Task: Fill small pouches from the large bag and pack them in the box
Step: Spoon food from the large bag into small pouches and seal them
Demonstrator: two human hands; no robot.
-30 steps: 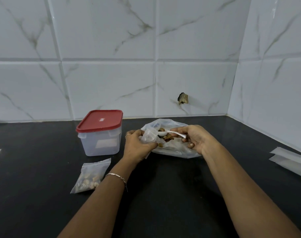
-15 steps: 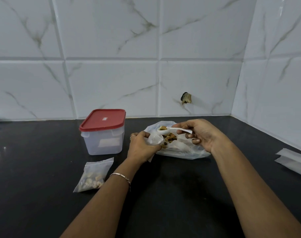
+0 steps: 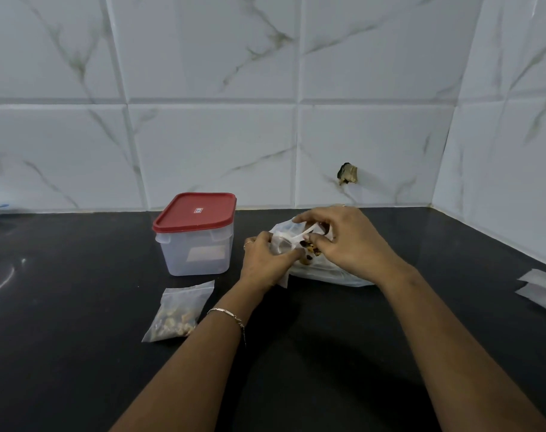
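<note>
nearby, a filled pouch (image 3: 178, 310) lies before the box (image 3: 197, 255), its red lid (image 3: 195, 212) on

**Tiled Corner Above a Black Counter**

We see a black countertop (image 3: 78, 369) running back to a wall of white, grey-veined tiles (image 3: 203, 73), which meets a matching side wall (image 3: 515, 120) on the right. A rough hole (image 3: 347, 174) breaks one low tile.

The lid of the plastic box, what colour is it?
Red lid; head view shows it.
</note>
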